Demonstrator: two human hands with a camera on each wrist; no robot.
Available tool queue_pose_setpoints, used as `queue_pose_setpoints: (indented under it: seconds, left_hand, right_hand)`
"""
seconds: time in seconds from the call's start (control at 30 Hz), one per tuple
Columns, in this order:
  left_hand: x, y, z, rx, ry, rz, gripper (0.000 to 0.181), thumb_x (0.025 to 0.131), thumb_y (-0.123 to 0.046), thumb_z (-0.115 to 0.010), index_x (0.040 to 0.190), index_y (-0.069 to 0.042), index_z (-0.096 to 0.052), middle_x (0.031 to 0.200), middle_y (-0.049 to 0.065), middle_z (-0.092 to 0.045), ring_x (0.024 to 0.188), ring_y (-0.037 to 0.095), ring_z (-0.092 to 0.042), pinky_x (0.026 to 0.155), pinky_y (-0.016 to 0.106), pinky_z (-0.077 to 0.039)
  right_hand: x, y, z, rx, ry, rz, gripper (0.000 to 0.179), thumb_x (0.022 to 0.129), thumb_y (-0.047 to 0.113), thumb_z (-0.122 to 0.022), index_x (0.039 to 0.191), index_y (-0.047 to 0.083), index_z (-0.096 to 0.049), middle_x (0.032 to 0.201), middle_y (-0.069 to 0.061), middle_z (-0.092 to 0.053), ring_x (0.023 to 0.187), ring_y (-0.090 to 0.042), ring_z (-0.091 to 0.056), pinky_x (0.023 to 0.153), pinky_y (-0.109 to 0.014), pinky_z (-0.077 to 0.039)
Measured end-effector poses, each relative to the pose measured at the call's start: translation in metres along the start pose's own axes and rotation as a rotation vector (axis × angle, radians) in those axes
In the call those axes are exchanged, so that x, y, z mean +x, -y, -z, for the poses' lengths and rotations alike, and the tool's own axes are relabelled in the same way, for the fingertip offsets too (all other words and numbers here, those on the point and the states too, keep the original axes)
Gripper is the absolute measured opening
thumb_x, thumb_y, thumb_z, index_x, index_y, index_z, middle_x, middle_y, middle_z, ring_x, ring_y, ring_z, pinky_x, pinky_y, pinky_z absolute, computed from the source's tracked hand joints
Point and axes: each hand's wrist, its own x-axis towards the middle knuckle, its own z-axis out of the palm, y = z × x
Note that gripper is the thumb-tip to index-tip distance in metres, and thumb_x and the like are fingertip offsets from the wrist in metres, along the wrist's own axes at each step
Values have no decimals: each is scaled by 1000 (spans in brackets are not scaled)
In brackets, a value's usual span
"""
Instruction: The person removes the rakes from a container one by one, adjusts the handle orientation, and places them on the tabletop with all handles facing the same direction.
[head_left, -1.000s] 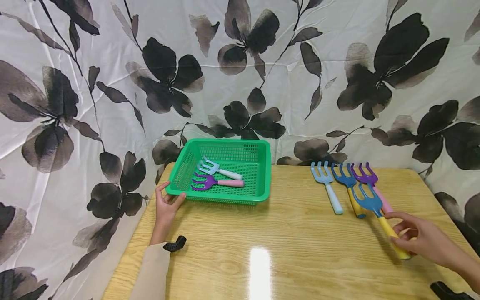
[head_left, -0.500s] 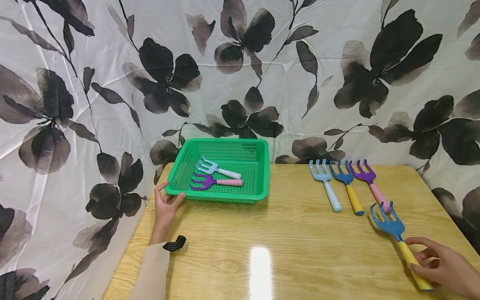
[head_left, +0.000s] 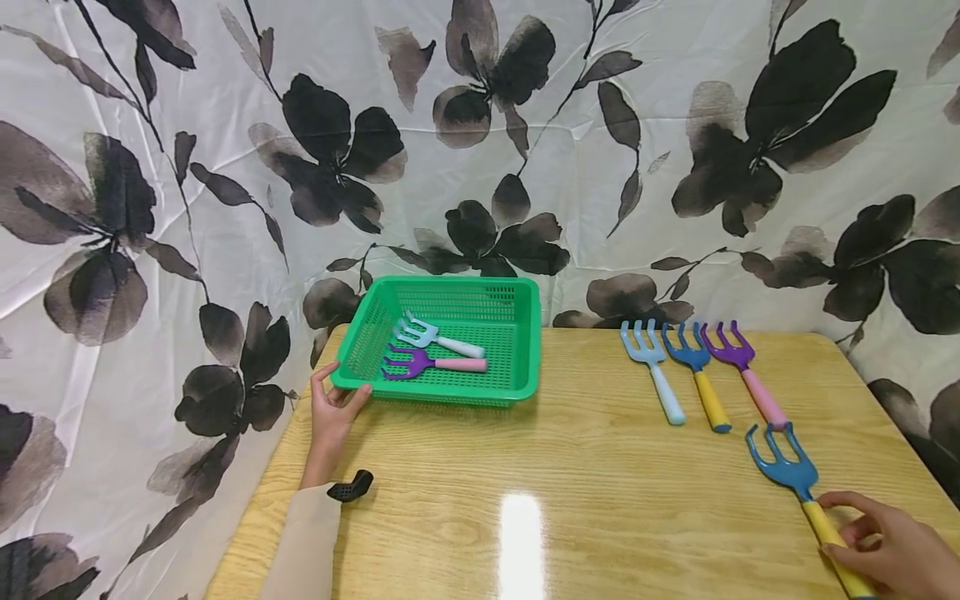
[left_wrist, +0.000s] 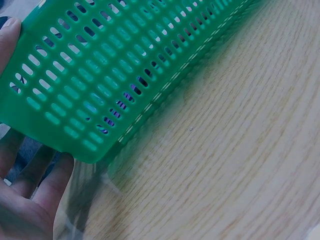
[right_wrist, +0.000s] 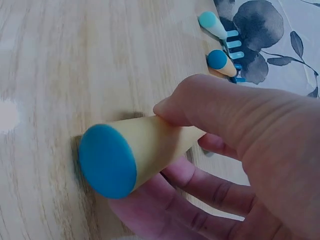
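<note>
At the near left corner of the green plastic basket [head_left: 442, 393], my left hand [head_left: 332, 417] grips the rim. The left wrist view shows fingers [left_wrist: 47, 185] at the slotted basket wall [left_wrist: 95, 70]. Inside lie a light blue hand fork [head_left: 438, 337] and a purple hand fork [head_left: 435, 364] with a pink handle. Low on the right, my right hand [head_left: 892, 542] pinches the yellow handle of a blue hand fork [head_left: 791, 473]. Its tines point away from me, close to the pink handle end. The right wrist view shows thumb and fingers around the handle [right_wrist: 150, 142].
Three more hand forks lie in a row at the back right of the wooden table [head_left: 592, 475]: light blue [head_left: 660, 375], blue with a yellow handle [head_left: 701, 379], and purple with a pink handle [head_left: 750, 375]. A floral cloth [head_left: 600, 167] hangs behind.
My right hand has drawn the blue hand fork with the yellow handle toward me and rightward, off the purple and blue ones behind it. The left hand and basket have stayed put.
</note>
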Motion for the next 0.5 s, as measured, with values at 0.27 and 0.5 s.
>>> queue_pose_setpoints:
  seconds: [0.27, 0.5]
  left_hand:
    - [0, 4, -1, 6, -16, -32, 74, 93, -9, -78, 150, -21, -31, 145, 26, -54, 135, 36, -52, 93, 21, -54]
    - [0, 2, -2, 2, -12, -22, 76, 95, -5, -75, 153, -17, -27, 147, 26, -53, 137, 37, -50, 93, 19, -53]
  right_hand:
    - [5, -6, -1, 4, 6, -39, 78, 80, 35, -89, 130, -10, -50, 79, 1, -59, 67, -20, -58, 51, -29, -47]
    - [4, -4, -1, 70, 22, -58, 76, 81, 29, -89, 130, -10, -47, 79, -1, -56, 67, -21, -57, 52, -31, -49]
